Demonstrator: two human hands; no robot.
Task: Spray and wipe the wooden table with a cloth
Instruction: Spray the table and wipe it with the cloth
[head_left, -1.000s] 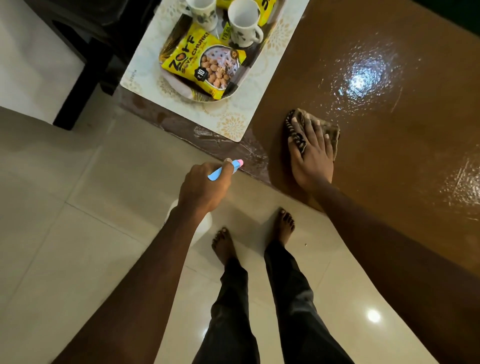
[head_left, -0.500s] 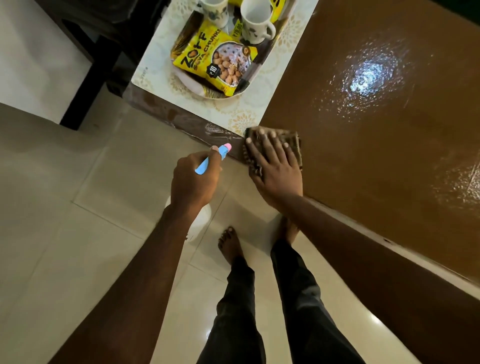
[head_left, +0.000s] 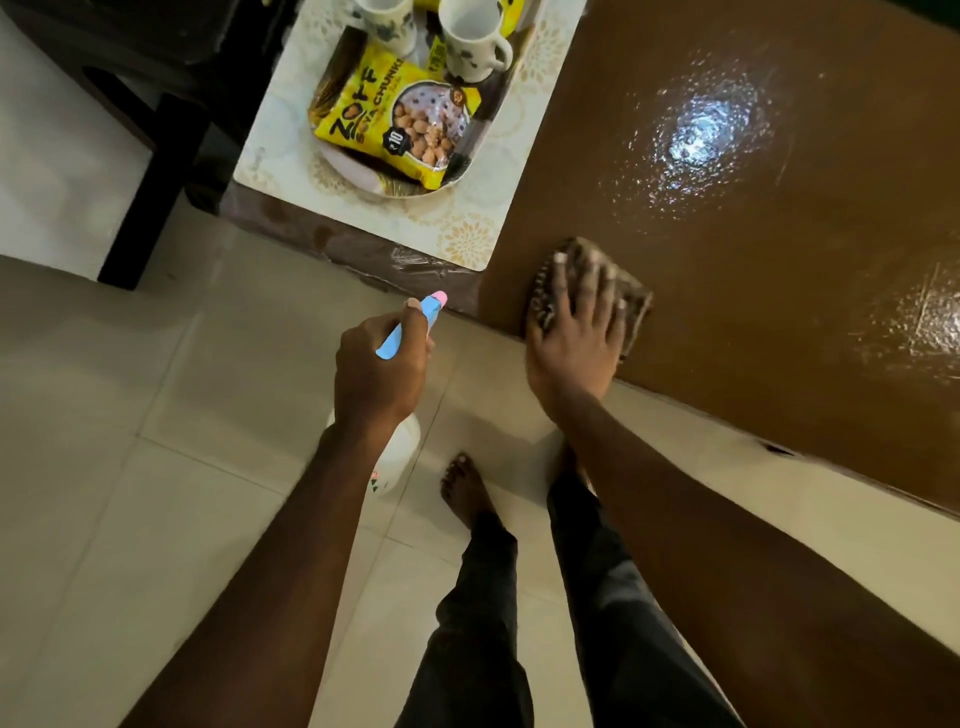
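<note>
Fingers of the right hand (head_left: 574, 332) lie flat, pressing a limp brown patterned cloth (head_left: 631, 306) onto the glossy wooden table (head_left: 779, 312); the left hand (head_left: 376, 366) grips a light white spray bottle (head_left: 397, 457) at its neck.

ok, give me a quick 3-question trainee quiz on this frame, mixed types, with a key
1. True or false: the right hand presses a brown patterned cloth flat on the glossy brown wooden table.
2. Pick one. The left hand: A hangs empty; B grips the white spray bottle with the blue and pink nozzle; C rests flat on the table.
3. How many white patterned mugs stand behind the yellow snack packet?

Key: 1 true; 2 B; 3 two.
</note>
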